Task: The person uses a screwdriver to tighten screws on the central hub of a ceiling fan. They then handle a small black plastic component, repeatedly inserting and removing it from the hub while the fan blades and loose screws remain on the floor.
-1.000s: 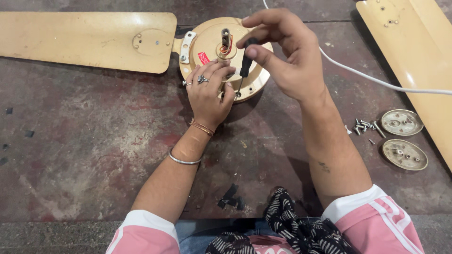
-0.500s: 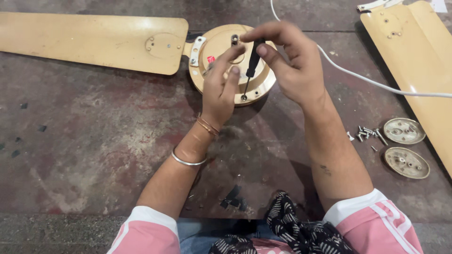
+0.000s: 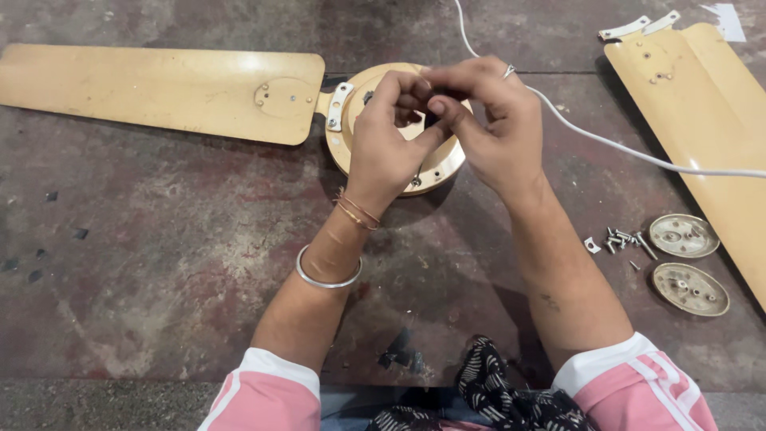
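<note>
A round cream fan motor (image 3: 448, 164) lies on the worn dark red floor, with one long cream blade (image 3: 159, 92) joined to it by a white bracket (image 3: 338, 107). Both my hands meet above the motor's middle. My right hand (image 3: 495, 132) pinches the dark handle of a screwdriver (image 3: 431, 118), which stands upright with its tip down near the motor's front rim. My left hand (image 3: 387, 148) curls its fingers and thumb onto the same handle from the left. The motor's centre is hidden under my hands.
A second cream blade (image 3: 710, 120) lies loose at the right. A white cable (image 3: 606, 144) runs from the motor off to the right. Several loose screws (image 3: 622, 239) and two round metal caps (image 3: 684, 235) (image 3: 690, 289) lie at the right.
My left hand has lifted off the motor's face and closed onto the screwdriver handle beside my right hand. The view has shifted, with the motor now lower in the frame.
</note>
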